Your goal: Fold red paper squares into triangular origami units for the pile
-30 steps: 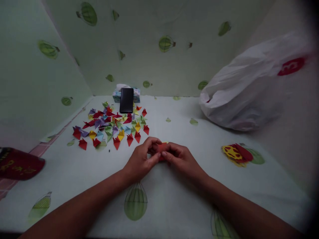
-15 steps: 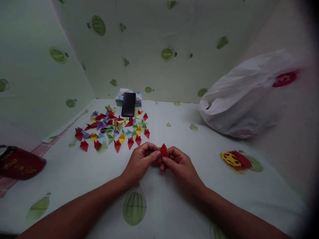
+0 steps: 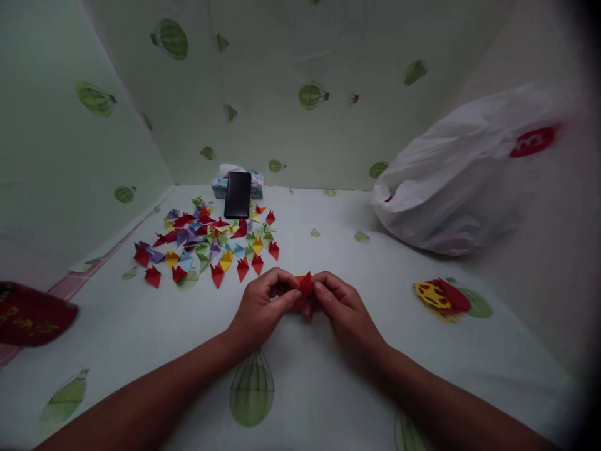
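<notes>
Both hands meet at the middle of the table over a small red folded paper piece [image 3: 306, 285]. My left hand [image 3: 263, 307] pinches its left side with thumb and fingers curled. My right hand [image 3: 340, 307] pinches its right side. A pointed tip of the red paper sticks up between the fingertips; the rest is hidden under the fingers. Just beyond my left hand lies a spread of several folded paper pieces [image 3: 206, 241] in red, yellow, green, blue and purple.
A black phone [image 3: 237, 194] leans on a tissue box [image 3: 220, 181] at the back. A white plastic bag [image 3: 460, 181] lies at the right. A red and yellow paper stack [image 3: 441, 295] lies right of my hands. A dark red object [image 3: 32, 313] sits at the left edge.
The red paper went from lying flat under my fingers to having a folded point raised between my fingertips. Both hands stayed in the same place; the view shifted slightly.
</notes>
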Action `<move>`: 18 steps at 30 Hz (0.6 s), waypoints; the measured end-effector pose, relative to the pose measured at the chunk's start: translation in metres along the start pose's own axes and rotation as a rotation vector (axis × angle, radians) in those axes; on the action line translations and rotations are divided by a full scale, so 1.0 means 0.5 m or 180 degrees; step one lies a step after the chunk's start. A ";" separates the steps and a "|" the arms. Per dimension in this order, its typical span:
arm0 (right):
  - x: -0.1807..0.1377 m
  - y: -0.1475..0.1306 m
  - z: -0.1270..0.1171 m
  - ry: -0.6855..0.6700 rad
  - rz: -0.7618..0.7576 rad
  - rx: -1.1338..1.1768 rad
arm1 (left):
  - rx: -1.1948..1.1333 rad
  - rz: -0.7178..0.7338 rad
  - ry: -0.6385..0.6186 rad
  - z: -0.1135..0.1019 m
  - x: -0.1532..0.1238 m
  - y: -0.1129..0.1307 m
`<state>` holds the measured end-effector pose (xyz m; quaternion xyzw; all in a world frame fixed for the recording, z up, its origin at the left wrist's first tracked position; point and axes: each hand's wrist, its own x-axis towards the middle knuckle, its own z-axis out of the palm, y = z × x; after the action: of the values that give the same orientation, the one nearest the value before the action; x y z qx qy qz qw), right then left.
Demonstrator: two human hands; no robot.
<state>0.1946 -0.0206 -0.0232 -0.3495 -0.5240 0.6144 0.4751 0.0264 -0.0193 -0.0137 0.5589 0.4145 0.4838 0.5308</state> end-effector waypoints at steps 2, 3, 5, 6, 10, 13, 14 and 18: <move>0.001 -0.001 -0.001 0.0019 0.0009 -0.0059 | -0.0072 0.0022 -0.0179 0.000 -0.002 0.002; 0.001 -0.002 0.000 0.0022 0.0024 -0.0092 | -0.0142 0.0022 -0.0232 0.000 -0.003 0.004; 0.001 -0.006 0.002 0.0020 0.0033 -0.0152 | -0.0290 0.0010 -0.0208 0.004 -0.005 0.006; 0.001 -0.008 0.003 0.0026 0.0026 -0.0192 | -0.0348 -0.0002 -0.0159 0.006 -0.005 0.008; -0.002 -0.013 0.007 0.0088 -0.0048 -0.0342 | -0.0493 -0.0052 0.0003 0.014 -0.010 0.008; -0.004 -0.014 0.009 0.0089 -0.0085 -0.0371 | -0.0565 -0.0107 0.0084 0.018 -0.014 0.007; -0.004 -0.014 0.010 0.0090 -0.0101 -0.0374 | -0.0562 -0.0116 0.0103 0.019 -0.016 0.007; -0.006 -0.013 0.011 0.0090 -0.0162 -0.0377 | -0.0487 -0.0058 0.0134 0.021 -0.018 0.007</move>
<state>0.1918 -0.0255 -0.0161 -0.3722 -0.5614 0.5650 0.4764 0.0347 -0.0303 -0.0106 0.5026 0.3924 0.5209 0.5675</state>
